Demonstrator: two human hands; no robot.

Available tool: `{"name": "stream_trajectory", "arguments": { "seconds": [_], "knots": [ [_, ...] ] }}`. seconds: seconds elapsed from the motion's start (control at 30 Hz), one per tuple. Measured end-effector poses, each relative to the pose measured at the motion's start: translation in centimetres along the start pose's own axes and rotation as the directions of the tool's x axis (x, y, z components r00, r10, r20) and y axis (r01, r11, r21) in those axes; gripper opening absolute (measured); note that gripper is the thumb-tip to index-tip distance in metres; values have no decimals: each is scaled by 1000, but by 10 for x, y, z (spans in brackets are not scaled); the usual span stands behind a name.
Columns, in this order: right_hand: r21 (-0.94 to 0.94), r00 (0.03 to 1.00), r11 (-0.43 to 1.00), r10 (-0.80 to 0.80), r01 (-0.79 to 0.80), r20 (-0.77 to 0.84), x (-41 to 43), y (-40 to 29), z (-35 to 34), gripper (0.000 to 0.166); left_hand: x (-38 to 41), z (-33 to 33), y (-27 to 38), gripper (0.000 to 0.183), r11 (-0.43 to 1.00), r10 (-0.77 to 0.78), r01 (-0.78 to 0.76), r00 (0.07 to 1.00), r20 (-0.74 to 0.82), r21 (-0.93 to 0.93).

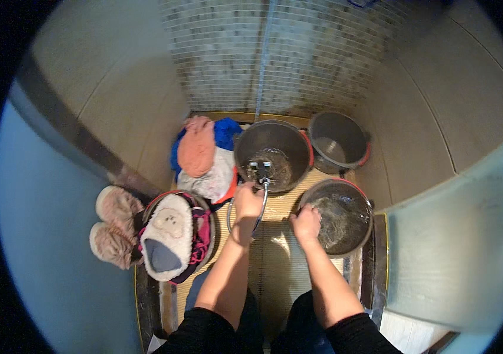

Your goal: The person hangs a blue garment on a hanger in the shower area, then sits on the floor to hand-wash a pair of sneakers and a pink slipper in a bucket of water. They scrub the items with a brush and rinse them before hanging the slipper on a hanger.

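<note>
My left hand (249, 201) is closed at the near rim of a dark bucket (273, 132), beside a shower head (260, 168) with a metal hose (265, 205). The shower head points into this bucket, which has water in the bottom; how the hand holds it is partly hidden. My right hand (307, 221) is on the left rim of a second dark bucket (364, 234) with swirling water. Its fingers bend over the rim. A third dark bucket (335, 132) stands behind, at the right.
Left of the buckets lies a pile with a pink cloth (196, 155), a blue one and a whitish one. Nearer is a container holding a fluffy white item (172, 221) and dark pink clothing. Bundled pale cloth (116, 225) sits beside it. Tiled walls and glass panels enclose the spot.
</note>
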State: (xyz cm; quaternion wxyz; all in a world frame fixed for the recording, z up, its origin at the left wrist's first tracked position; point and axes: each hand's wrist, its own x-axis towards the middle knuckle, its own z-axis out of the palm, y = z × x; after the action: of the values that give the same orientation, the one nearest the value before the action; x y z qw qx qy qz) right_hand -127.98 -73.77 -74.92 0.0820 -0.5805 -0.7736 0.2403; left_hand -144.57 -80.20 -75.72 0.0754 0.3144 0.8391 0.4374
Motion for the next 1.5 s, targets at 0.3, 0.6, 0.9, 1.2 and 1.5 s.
{"name": "stream_trajectory", "arguments": {
  "seconds": [0.3, 0.6, 0.9, 1.2, 1.5],
  "knots": [
    [-47, 975, 997, 63, -54, 213, -4, 25, 28, 23, -32, 29, 17, 30, 985, 3, 76, 892, 452, -156],
    [-73, 877, 966, -191, 247, 440, -25, 26, 58, 27, -38, 34, 37, 42, 905, -322, 413, 511, 797, 101],
    [-47, 788, 999, 38, -12, 615, -68, -48, 41, 29, -46, -5, 42, 49, 851, -462, 176, 700, 544, 496],
    [186, 816, 983, -109, 2, 567, -88, -75, 70, 53, -69, -47, -10, 46, 904, -377, 257, 855, 355, 342],
    [156, 797, 982, -9, -107, 604, -89, -108, 58, 74, -86, -136, 19, 33, 650, -45, 310, 927, -372, 694]
  ]
}}
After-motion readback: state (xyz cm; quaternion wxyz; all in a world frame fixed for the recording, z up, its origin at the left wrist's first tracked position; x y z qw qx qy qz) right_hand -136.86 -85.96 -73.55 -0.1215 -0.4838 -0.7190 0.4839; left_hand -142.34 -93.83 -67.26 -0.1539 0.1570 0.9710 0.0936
